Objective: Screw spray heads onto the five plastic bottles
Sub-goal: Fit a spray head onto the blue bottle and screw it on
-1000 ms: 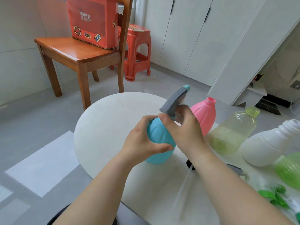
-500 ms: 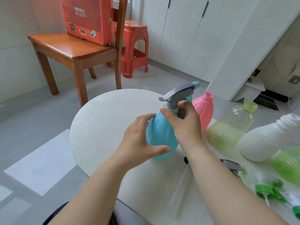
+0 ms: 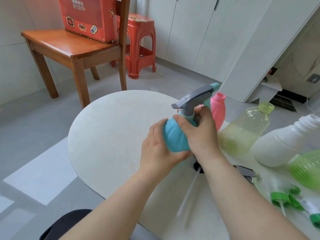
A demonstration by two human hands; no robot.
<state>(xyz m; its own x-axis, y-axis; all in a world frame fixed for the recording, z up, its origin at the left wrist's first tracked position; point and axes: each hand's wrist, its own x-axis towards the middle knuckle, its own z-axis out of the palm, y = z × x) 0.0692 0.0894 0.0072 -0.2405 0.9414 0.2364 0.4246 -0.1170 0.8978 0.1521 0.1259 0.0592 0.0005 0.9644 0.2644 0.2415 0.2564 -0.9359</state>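
A round blue bottle (image 3: 174,137) is tilted above the white table (image 3: 110,135), and my left hand (image 3: 157,151) cups its body from below. My right hand (image 3: 200,130) wraps the bottle's neck collar, just under the grey spray head (image 3: 195,98) with a blue nozzle. Behind it stand a pink bottle (image 3: 218,110), a pale yellow bottle (image 3: 245,130), a white bottle (image 3: 285,142) and a green bottle (image 3: 308,168), all with open necks. Loose spray heads lie near my right forearm: a grey one (image 3: 245,171) and green ones (image 3: 284,198).
A black collar with a clear dip tube (image 3: 188,189) lies under my right forearm. A wooden chair (image 3: 72,49) bearing a red box (image 3: 86,16) and a red plastic stool (image 3: 140,49) stand on the floor beyond the table. White cabinets line the far wall.
The grey spray head has swung round on the blue bottle, its nozzle now pointing right and up. My right hand has shifted its grip on the collar; the left still holds the body.
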